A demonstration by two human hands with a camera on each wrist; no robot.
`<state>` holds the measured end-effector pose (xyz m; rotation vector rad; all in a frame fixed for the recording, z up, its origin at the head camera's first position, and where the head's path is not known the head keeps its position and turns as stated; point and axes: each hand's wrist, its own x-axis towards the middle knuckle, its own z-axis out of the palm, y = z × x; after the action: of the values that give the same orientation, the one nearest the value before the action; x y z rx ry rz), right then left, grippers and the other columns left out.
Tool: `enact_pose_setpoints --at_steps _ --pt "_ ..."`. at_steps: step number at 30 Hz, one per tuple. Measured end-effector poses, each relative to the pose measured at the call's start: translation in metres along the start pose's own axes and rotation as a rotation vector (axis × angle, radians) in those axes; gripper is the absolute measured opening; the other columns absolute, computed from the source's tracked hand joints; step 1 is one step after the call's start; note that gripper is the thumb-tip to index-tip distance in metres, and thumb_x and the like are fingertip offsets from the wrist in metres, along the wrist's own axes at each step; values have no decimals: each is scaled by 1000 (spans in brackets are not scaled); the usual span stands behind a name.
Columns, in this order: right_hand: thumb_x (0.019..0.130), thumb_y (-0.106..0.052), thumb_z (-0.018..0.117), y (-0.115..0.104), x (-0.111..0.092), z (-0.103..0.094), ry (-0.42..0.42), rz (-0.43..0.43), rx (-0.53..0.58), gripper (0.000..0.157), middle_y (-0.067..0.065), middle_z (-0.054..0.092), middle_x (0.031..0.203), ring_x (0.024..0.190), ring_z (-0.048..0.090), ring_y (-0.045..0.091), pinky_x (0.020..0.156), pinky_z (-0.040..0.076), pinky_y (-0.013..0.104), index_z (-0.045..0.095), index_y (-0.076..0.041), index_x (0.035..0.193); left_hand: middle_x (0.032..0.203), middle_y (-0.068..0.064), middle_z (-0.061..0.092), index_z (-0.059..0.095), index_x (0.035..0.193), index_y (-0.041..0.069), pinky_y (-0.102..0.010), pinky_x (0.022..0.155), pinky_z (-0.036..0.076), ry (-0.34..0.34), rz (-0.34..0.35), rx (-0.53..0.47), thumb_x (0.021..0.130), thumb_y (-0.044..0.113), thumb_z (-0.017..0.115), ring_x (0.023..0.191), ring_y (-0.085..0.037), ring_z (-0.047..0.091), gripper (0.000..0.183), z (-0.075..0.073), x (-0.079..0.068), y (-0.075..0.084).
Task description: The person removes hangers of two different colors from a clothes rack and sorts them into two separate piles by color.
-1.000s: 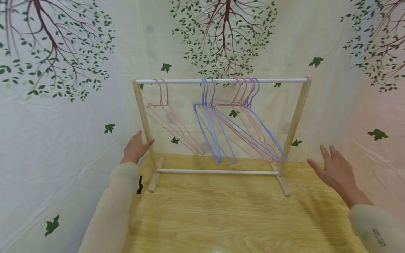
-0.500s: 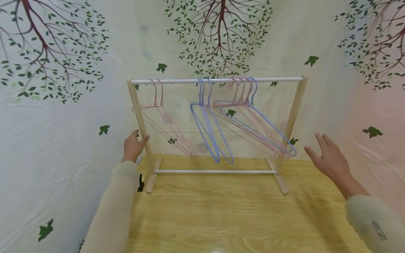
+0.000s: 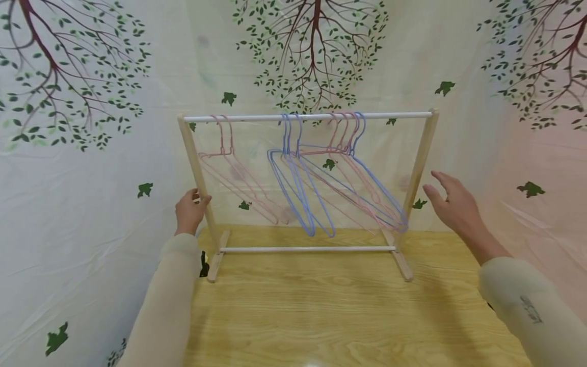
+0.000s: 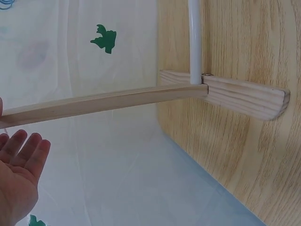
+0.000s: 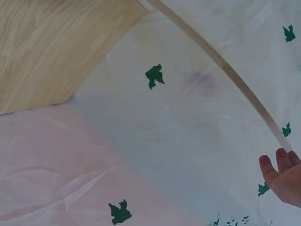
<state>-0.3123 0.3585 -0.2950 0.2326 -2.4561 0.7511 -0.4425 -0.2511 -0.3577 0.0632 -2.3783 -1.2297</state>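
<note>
A small wooden clothes rack with a white top rail [image 3: 257, 118] stands ahead. My left hand [image 3: 189, 211] is at its left post [image 3: 194, 158], thumb across the front. In the left wrist view the post [image 4: 108, 101] passes between the thumb and the loosely bent fingers of the left hand [image 4: 19, 188]. To the right, my right hand [image 3: 454, 204] is held apart from the right post [image 3: 423, 153], holding nothing. Pink hangers [image 3: 221, 140] hang at left, blue hangers [image 3: 299, 135] mid-rail, and more pink hangers [image 3: 353, 135] with blue at right.
A white lower bar [image 3: 307, 249] joins the rack's feet [image 3: 403, 266] on the wood-grain table [image 3: 312, 306]. Behind and at both sides hangs a pale sheet [image 3: 91, 204] printed with trees and green birds. A small black object [image 3: 204, 265] lies beside the left foot.
My left fingers have bent in closer at the left post. The right hand has moved left and up toward the right post. The right-hand hangers swing, and the view has shifted slightly.
</note>
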Motion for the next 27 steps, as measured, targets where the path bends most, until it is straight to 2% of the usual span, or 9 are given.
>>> enact_pose_setpoints --at_steps 5,15,21,27 --pt "106 -35 41 -13 10 3 17 -2 0 58 34 36 147 126 39 55 97 31 69 35 2 150 133 -27 57 51 139 -5 -48 98 47 29 16 -8 100 20 61 119 -40 58 47 4 -1 2" --pt "107 -36 41 -32 19 14 3 11 60 57 32 38 146 127 41 51 96 36 66 39 4 148 120 -26 65 63 123 -7 -48 92 51 112 52 -15 99 16 63 107 -40 64 34 7 -3 4" --pt "106 -33 42 -39 22 23 20 3 103 54 33 43 141 121 45 50 93 37 65 43 3 146 117 -26 66 64 122 -7 -49 92 49 151 33 -45 98 16 64 109 -41 60 33 10 -4 3" --pt "106 -36 43 -46 26 28 0 44 138 55 31 44 143 127 43 50 100 34 66 45 3 144 117 -23 67 66 120 -5 -46 99 44 196 -26 -104 97 17 66 115 -39 57 32 15 -5 2"
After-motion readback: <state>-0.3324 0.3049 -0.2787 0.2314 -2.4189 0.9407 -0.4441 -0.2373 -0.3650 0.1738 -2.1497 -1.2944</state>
